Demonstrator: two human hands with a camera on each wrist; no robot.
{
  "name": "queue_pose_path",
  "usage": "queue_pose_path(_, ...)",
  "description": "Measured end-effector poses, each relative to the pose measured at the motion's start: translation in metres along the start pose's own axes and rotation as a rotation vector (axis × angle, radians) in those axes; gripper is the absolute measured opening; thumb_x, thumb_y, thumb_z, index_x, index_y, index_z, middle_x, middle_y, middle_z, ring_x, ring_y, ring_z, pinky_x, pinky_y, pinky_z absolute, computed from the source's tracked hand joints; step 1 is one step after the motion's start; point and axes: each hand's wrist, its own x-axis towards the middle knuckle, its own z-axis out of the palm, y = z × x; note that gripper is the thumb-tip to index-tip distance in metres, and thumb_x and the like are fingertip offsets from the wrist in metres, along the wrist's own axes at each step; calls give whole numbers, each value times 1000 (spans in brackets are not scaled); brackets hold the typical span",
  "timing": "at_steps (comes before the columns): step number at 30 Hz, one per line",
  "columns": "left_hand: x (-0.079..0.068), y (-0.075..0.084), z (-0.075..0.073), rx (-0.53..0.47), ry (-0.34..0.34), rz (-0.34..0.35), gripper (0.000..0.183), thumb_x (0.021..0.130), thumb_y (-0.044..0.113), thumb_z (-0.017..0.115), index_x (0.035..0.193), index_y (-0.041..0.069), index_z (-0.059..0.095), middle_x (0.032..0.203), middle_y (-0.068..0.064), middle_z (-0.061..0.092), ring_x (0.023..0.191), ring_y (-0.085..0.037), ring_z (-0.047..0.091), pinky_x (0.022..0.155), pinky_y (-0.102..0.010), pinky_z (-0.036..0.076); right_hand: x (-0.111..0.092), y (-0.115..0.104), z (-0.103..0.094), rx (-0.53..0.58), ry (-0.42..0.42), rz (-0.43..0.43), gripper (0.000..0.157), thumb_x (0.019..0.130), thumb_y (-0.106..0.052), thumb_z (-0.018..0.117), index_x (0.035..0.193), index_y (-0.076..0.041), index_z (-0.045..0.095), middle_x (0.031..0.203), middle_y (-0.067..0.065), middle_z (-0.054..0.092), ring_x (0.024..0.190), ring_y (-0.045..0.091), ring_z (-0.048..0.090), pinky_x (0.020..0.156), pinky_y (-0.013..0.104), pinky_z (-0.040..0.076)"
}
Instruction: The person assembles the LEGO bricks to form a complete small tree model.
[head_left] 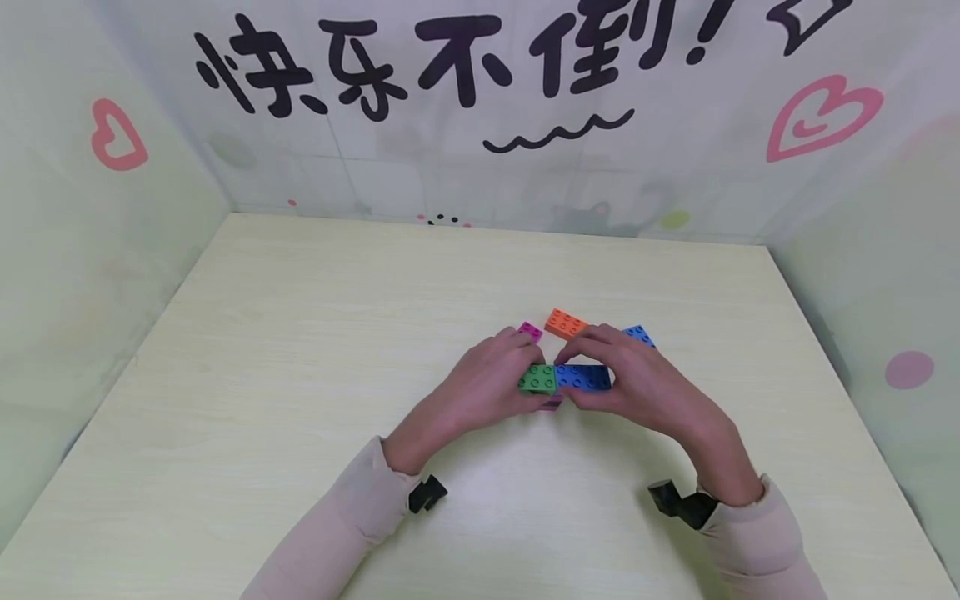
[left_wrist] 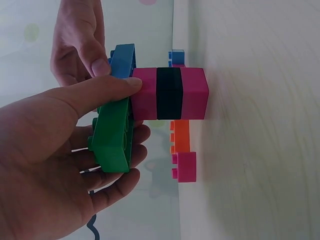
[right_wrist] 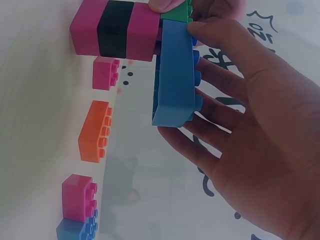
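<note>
The left hand [head_left: 495, 379] grips a green plastic toy brick with round studs [head_left: 537, 379], its thumb lying along the near side with the tip on the pink brick below and its other fingers behind. The right hand [head_left: 641, 383] holds a long blue plastic studded brick [head_left: 585, 377] between its thumb on the near side and its fingers on the far side.

The green and blue bricks sit end to end, studs up, over an upright column of three plastic bricks: an upper pink brick [left_wrist: 145, 105], a black brick [left_wrist: 169, 94] in the middle and a lower pink brick [left_wrist: 195, 94]. Both top pieces reach out past the column, green to the left and blue to the right. With fingers covering the joint, I cannot tell whether they are pressed fully down.

Behind the hands, on the pale wood-grain tabletop [head_left: 300, 350], lie a small pink studded brick [head_left: 530, 332], an orange studded brick [head_left: 564, 323] just to its right and, farther right, a second pink brick [right_wrist: 76, 198] touching a smaller blue brick [right_wrist: 72, 230].

Pale pink sleeves [head_left: 337, 521] cover the forearms, and a whitish backdrop [head_left: 390, 175] with black lettering stands beyond the table.
</note>
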Motion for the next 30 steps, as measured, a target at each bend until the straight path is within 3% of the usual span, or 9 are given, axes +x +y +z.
queue_pose_path(5,0,0,-1,0,4,6,43,77,38,84,107,10,70,103,1,61,93,-14,48,77,-24,45,0,-1,1,-13,10,-3,30,84,-33,79,109,-23,68,113,-7,62,108,20,56,83,41,50)
queue_pose_path(12,0,0,0,12,20,24,43,78,40,83,106,10,70,105,0,61,94,-14,49,77,-25,46,-1,-1,1,-13,18,-18,27,84,-33,78,108,-24,68,105,-13,61,93,10,54,76,35,49)
queue_pose_path(21,-2,-1,1,-12,17,6,42,78,40,83,104,10,70,101,1,60,93,-14,49,76,-23,45,1,-2,3,-43,13,-45,27,84,-33,78,108,-23,69,106,-11,62,96,12,56,79,35,49)
queue_pose_path(30,-2,-1,1,-5,26,22,42,76,39,85,104,11,70,98,3,59,90,-13,48,73,-22,43,3,2,8,-91,-10,-62,38,78,-33,83,110,-19,67,105,-10,64,91,10,58,75,31,49)
